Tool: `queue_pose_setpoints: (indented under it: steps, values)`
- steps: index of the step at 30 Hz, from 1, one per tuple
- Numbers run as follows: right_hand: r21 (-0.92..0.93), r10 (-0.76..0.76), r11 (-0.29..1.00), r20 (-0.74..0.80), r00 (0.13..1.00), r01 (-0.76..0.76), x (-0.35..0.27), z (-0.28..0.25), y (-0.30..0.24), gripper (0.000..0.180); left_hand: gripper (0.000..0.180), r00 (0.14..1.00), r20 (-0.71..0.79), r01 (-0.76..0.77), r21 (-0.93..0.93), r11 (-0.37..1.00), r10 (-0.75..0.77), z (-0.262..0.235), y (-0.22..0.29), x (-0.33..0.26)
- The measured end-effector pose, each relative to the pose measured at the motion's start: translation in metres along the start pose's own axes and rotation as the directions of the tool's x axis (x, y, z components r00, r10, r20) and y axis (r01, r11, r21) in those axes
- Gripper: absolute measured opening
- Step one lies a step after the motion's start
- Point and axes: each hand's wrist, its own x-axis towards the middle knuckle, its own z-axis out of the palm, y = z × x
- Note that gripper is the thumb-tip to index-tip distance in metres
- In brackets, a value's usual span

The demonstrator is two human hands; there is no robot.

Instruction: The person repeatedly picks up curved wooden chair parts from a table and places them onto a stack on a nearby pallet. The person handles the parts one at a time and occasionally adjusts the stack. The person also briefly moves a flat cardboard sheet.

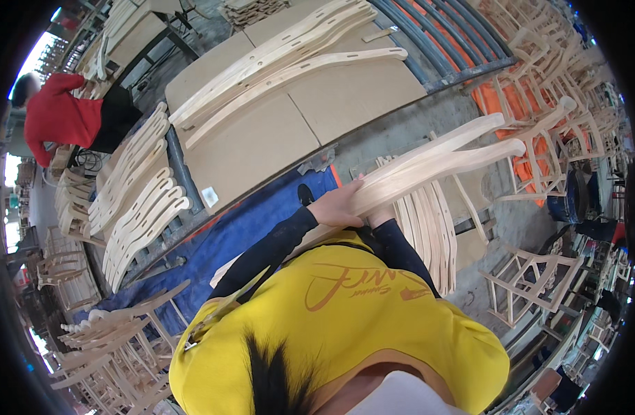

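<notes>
While hands (352, 207) grip them, curved chair legs (442, 155): pale, unfinished wood.

Person in red (58, 117), cardboard-topped table (262, 138) — curved wooden slats (134, 200), orange tarp (518, 104), chair frames (532, 277).

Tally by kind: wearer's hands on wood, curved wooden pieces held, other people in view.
Hands on wood: 2 (left hand, right hand)
Curved wooden pieces held: 2 far ends show
Other people: 1 (person in red)
Total: 5
</notes>
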Motion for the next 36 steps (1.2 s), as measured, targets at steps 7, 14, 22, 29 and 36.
queue_pose_setpoints:
  steps: [7,14,22,29,36]
  values:
    - [0.243,0.181,0.963,-0.258,0.949,-0.118,0.055,0.087,0.011,0.062,0.104,0.988,0.132,0.106,-0.192,0.976,-0.081,-0.094,-0.031,0.002]
    - [0.182,0.254,0.964,-0.436,0.863,-0.192,0.086,0.172,-0.006,0.064,0.088,0.978,0.210,0.078,-0.359,0.930,0.000,-0.180,-0.092,0.039]
    - [0.177,0.271,0.960,-0.402,0.875,-0.216,0.166,0.152,0.034,0.080,0.063,0.855,0.503,0.458,-0.622,0.635,-0.123,-0.239,-0.192,0.088]
    - [0.048,0.215,0.968,-0.666,0.714,-0.247,0.201,0.164,0.048,0.051,0.070,0.805,0.393,0.527,-0.127,0.841,-0.445,-0.272,-0.272,0.115]
    - [-0.070,0.169,0.964,-0.578,0.799,-0.255,0.200,0.178,0.040,0.032,0.086,0.867,0.153,0.492,-0.104,0.864,-0.475,-0.271,-0.322,0.114]
